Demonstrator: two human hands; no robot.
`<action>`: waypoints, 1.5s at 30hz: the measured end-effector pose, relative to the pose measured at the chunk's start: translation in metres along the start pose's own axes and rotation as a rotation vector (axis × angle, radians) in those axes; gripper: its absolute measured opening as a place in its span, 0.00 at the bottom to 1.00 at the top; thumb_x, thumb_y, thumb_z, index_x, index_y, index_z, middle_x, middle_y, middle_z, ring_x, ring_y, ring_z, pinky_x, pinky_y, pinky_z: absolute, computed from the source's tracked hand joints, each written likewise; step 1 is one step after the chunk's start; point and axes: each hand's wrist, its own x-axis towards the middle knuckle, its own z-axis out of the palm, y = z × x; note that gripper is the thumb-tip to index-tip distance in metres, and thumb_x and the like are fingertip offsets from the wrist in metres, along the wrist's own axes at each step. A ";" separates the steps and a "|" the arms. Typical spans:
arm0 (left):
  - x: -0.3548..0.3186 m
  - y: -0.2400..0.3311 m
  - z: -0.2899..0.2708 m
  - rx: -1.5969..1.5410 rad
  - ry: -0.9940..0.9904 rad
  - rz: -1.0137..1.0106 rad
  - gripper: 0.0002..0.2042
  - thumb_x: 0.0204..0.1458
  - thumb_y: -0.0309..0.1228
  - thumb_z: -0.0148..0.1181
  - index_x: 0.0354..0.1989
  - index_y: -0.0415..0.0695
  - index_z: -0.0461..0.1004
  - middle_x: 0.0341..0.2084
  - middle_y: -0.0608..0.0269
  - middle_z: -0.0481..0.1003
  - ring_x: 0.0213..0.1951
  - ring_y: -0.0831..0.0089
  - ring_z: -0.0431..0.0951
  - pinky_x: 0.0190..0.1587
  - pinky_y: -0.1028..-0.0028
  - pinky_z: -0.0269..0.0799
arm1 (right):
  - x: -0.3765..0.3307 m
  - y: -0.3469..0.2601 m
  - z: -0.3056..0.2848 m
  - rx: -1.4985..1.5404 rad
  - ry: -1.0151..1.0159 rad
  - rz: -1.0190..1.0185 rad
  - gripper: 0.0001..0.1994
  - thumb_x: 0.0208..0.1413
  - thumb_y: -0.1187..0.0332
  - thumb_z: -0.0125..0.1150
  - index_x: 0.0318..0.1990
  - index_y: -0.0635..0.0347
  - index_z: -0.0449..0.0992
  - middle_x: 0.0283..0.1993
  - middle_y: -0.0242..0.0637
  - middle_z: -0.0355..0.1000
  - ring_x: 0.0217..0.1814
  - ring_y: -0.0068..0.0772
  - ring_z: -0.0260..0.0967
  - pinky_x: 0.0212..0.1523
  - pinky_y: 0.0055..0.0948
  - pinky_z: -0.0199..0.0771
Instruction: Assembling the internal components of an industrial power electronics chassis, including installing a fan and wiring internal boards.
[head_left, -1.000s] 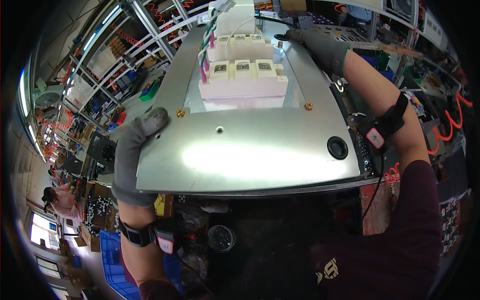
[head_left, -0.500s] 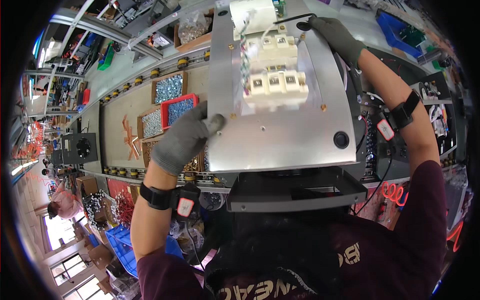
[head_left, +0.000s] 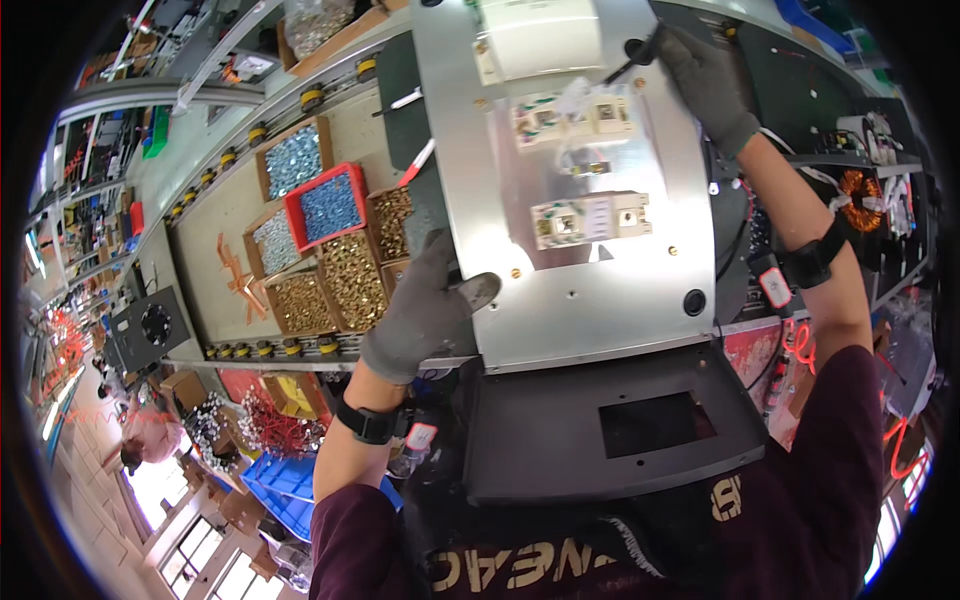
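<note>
A silver metal plate [head_left: 615, 320] fills the middle, held at both sides by grey-gloved hands. My left hand [head_left: 430, 310] grips its left edge, thumb on the top face and fingers underneath. Near the far right corner, my right hand [head_left: 705, 85] is closed round the opposite edge, beside a black cable [head_left: 632, 62] at a grommet hole; its fingers are partly hidden. Cream-coloured terminal modules [head_left: 592, 220] sit on the plate, with a white cylinder-like part [head_left: 540, 38] at its far end. Below the near edge is a dark grey metal panel [head_left: 540, 430] with a rectangular cutout.
To the left, cardboard boxes of brass-coloured fasteners [head_left: 352, 280] adjoin a red bin [head_left: 330, 205] of bluish screws. Copper strips [head_left: 238, 280] and a black fan housing [head_left: 150, 325] lie farther left. A copper coil [head_left: 862, 200] is at the right, and a blue crate [head_left: 285, 490] at lower left.
The plate has tilted, so its modules show more from above. The dark panel shows more of its face and its cutout. My view has shifted; both hands keep hold.
</note>
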 end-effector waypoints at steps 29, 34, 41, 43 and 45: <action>-0.040 -0.003 -0.008 -0.054 0.006 -0.133 0.28 0.54 0.33 0.57 0.62 0.38 0.56 0.52 0.61 0.67 0.52 0.74 0.65 0.56 0.74 0.59 | -0.186 0.059 -0.041 -0.640 0.196 0.697 0.14 0.52 0.58 0.57 0.43 0.53 0.74 0.42 0.43 0.73 0.45 0.49 0.70 0.45 0.41 0.69; -0.040 -0.002 -0.007 0.053 0.055 -0.136 0.26 0.55 0.32 0.56 0.60 0.39 0.57 0.47 0.63 0.69 0.48 0.76 0.67 0.52 0.75 0.63 | -0.183 0.071 -0.026 -0.760 0.059 0.417 0.11 0.52 0.66 0.55 0.42 0.56 0.71 0.47 0.45 0.69 0.45 0.49 0.70 0.45 0.43 0.69; -0.044 -0.021 -0.017 0.018 0.076 -0.157 0.24 0.55 0.31 0.57 0.59 0.39 0.58 0.43 0.65 0.70 0.42 0.79 0.68 0.48 0.77 0.64 | -0.201 -0.081 0.001 0.068 -0.387 0.421 0.11 0.52 0.70 0.56 0.43 0.61 0.73 0.37 0.44 0.73 0.42 0.38 0.71 0.43 0.33 0.70; -0.043 -0.015 -0.015 0.020 0.111 -0.208 0.24 0.55 0.32 0.57 0.58 0.39 0.59 0.42 0.65 0.70 0.41 0.79 0.68 0.47 0.78 0.65 | -0.206 -0.091 0.008 0.092 -0.517 0.397 0.12 0.51 0.71 0.56 0.44 0.63 0.73 0.38 0.43 0.73 0.42 0.33 0.71 0.43 0.31 0.70; -0.042 -0.013 -0.018 0.033 0.054 -0.193 0.25 0.55 0.34 0.58 0.59 0.39 0.59 0.42 0.65 0.70 0.41 0.80 0.68 0.46 0.79 0.64 | -0.209 -0.085 0.015 0.658 -0.447 0.641 0.12 0.50 0.71 0.57 0.42 0.66 0.74 0.39 0.39 0.74 0.42 0.28 0.70 0.43 0.28 0.70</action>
